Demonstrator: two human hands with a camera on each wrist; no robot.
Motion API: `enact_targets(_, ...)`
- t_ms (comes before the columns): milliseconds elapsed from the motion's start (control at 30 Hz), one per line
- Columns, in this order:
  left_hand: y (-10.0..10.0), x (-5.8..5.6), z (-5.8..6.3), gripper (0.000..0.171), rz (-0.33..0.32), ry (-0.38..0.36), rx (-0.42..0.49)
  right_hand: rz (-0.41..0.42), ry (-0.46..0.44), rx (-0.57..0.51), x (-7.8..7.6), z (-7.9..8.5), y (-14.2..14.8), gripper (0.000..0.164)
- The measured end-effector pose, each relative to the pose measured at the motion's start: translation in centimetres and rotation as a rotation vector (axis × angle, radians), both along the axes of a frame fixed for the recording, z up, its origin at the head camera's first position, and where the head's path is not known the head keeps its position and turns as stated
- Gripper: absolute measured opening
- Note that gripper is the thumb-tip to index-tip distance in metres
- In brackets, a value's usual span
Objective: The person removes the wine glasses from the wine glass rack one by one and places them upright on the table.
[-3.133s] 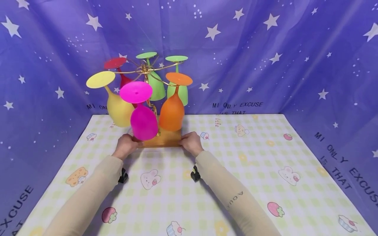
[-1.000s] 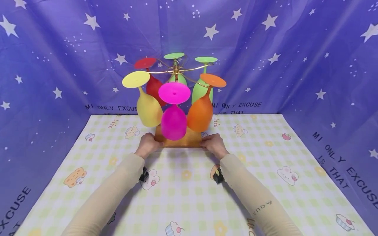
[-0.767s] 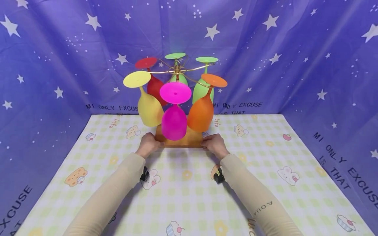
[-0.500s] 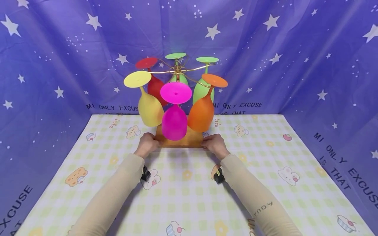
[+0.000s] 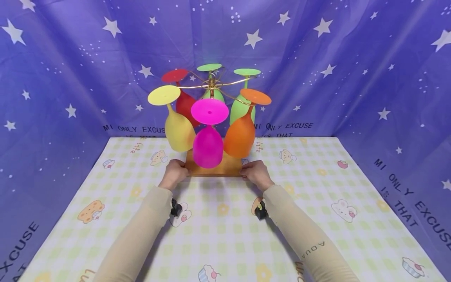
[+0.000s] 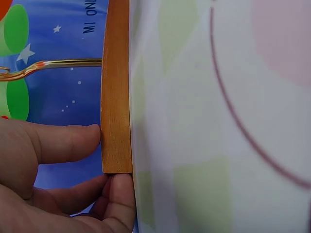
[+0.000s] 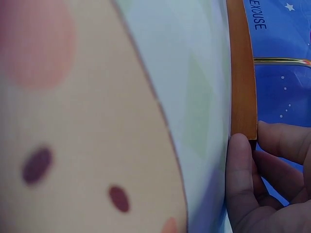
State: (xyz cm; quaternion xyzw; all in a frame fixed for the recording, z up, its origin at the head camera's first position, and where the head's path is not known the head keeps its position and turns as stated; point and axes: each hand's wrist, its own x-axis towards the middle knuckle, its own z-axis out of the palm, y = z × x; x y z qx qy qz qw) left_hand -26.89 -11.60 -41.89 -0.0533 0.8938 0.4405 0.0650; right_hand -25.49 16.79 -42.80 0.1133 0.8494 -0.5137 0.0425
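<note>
A gold-coloured wire glass rack (image 5: 212, 83) stands upright on its wooden base (image 5: 229, 167). Wine glasses hang from it upside down: magenta (image 5: 208, 147), yellow (image 5: 179, 131), orange (image 5: 239, 135), red (image 5: 184, 105) and two green ones behind, partly hidden. At the base's left end my left hand (image 5: 175, 172) grips the wood. Its thumb touches the top face and its curled fingers sit against the end of the board (image 6: 116, 97). My right hand (image 5: 257, 174) holds the opposite end likewise, thumb at the top edge and fingers against the end of the wood (image 7: 243, 73).
The table (image 5: 218, 235) wears a checked cloth printed with cartoon figures. Behind it and at both sides hangs a blue curtain (image 5: 225, 39) with white stars. Black wrist devices sit under both cuffs.
Since the oldest frame, the rack with its glasses has moved right, to the table's middle, with both hands on its base. Over the last second my left hand has shifted slightly left.
</note>
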Motion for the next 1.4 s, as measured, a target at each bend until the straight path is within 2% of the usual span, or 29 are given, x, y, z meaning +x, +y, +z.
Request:
enact_targets(433, 0.12, 0.28, -0.1, 0.039, 0.027, 0.029, 0.011, 0.008, 0.001, -0.019, 0.32, 0.46, -0.09, 0.024)
enact_targets(700, -0.06, 0.23, -0.51, 0.042, 0.046, 0.013, 0.052, 0.003, -0.012, -0.001, 0.26, 0.23, 0.0, 0.025)
enact_targets(1167, -0.09, 0.46, -0.72, 0.041, 0.116, 0.024, 0.209, 0.001, -0.008, 0.004, 0.13, 0.21, -0.01, 0.025)
enact_targets(1400, 0.08, 0.56, -0.96, 0.036, 0.162, 0.036, 0.236, -0.001, -0.02, -0.014, 0.07, 0.05, 0.06, 0.026)
